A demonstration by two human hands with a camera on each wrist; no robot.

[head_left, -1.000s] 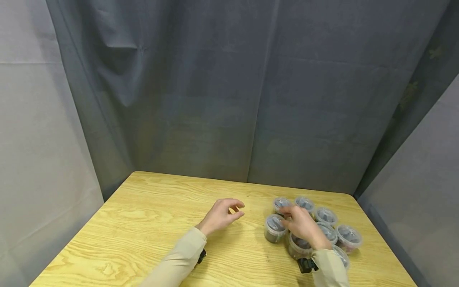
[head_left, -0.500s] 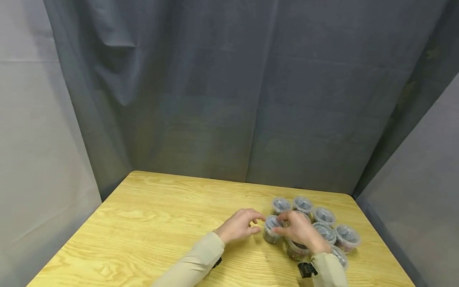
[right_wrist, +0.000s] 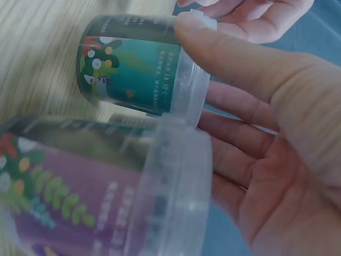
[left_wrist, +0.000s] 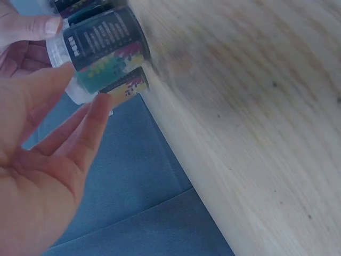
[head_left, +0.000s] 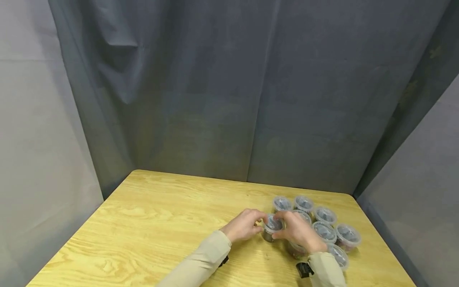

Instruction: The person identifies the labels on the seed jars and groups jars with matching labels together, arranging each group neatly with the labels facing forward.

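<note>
A small clear-lidded plastic tub (head_left: 273,224) with a dark and teal printed label is between both hands at the left of a group of similar tubs. My right hand (head_left: 299,230) holds it by the lid, thumb on the near side and fingers beyond. From the left, my left hand (head_left: 244,225) has its thumb and fingertips at the lid's edge. In the left wrist view the teal tub (left_wrist: 106,48) has fingertips from both hands at its lid. A purple-labelled tub (right_wrist: 101,197) stands close beside the right hand. Whether the held tub touches the table cannot be told.
Several more lidded tubs (head_left: 324,232) crowd the right side of the wooden table (head_left: 150,223), partly under the right wrist. A grey curtain (head_left: 193,99) hangs behind the table's far edge, with pale cloth panels (head_left: 39,139) at both sides.
The left hand has moved right to the tub. My right hand has come down from above the group onto the tub's lid. The other tubs stay in place.
</note>
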